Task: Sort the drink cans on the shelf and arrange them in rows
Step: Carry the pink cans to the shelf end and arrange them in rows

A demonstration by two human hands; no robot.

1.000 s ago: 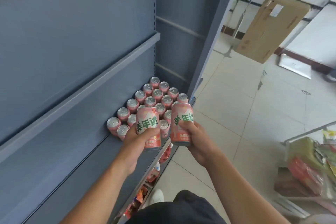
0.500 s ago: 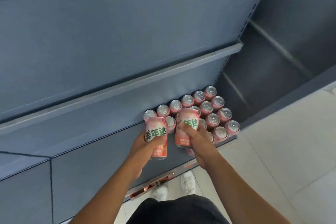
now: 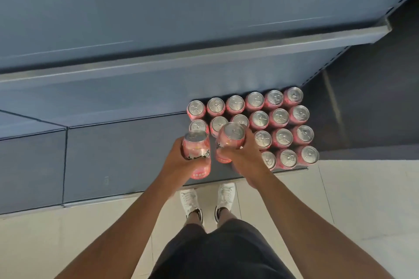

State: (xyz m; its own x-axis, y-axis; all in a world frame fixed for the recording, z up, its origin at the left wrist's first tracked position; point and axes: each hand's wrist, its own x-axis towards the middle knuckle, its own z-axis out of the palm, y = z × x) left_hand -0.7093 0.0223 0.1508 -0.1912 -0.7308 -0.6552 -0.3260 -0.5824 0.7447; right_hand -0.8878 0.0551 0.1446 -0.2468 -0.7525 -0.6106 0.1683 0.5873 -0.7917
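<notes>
Left hand [image 3: 181,162] grips one pink aluminium drink can [image 3: 196,154], right hand [image 3: 246,154] grips another pink can [image 3: 230,140], both at frame centre over the grey-blue metal shelf [image 3: 124,156]. Just right, standing pink cans [image 3: 281,118] fill neat rows.

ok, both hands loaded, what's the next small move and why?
Probably set the right-hand can down beside the leftmost visible third-row can; the right hand holds it just above that spot. The two back rows look full, while the two nearer rows show only three cans each, with bare shelf to their left. The left hand holds a second can.
</notes>
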